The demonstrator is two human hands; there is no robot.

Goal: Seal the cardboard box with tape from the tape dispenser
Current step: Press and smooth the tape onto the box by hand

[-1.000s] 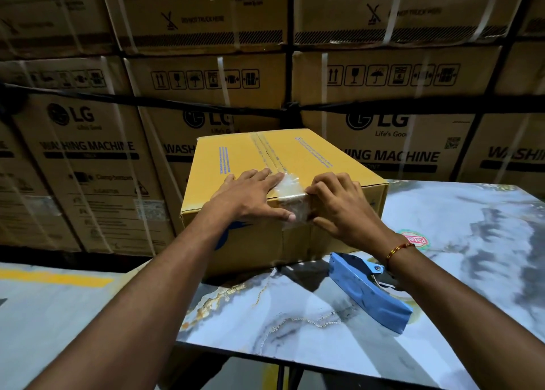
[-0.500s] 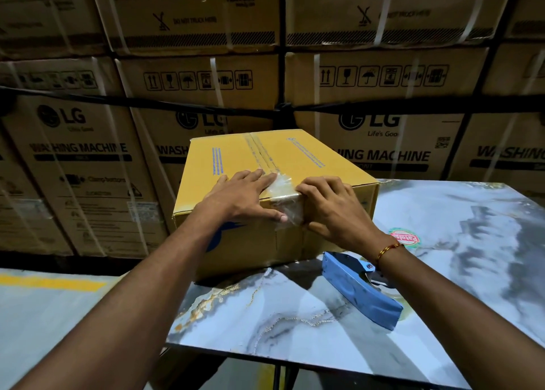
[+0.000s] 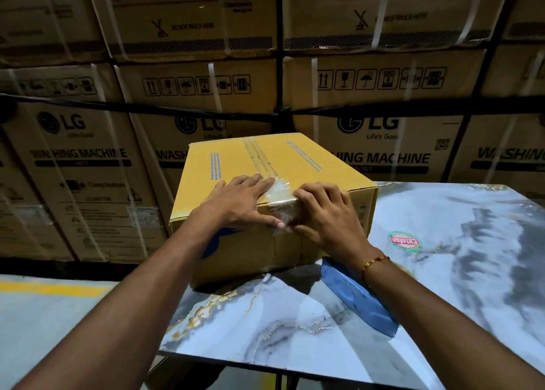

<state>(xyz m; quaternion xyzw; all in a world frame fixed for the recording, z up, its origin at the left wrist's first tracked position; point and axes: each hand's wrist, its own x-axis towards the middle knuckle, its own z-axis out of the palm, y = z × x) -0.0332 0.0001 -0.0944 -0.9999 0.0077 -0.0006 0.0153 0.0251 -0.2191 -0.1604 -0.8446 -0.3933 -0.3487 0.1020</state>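
A yellow cardboard box (image 3: 309, 168) sits on the marble-patterned table (image 3: 295, 325), its top flaps closed along a taped centre seam. A strip of clear tape (image 3: 278, 193) folds over the near top edge and down the front face. My left hand (image 3: 236, 204) lies flat with straight fingers on the box top, thumb pressing the tape on the front face. My right hand (image 3: 324, 215) has curled fingers on the box's near edge, pressing the tape's right side with fingertips and thumb. The blue tape dispenser (image 3: 356, 298) lies on the table under my right wrist.
Stacked brown washing-machine cartons (image 3: 383, 100), bound with straps, form a wall right behind the table. A round red-and-green sticker (image 3: 404, 242) is on the tabletop right of the box. The floor at left carries a yellow line (image 3: 50, 289).
Both hands stay on the tape at the box's near edge with little movement; the view has shifted slightly.
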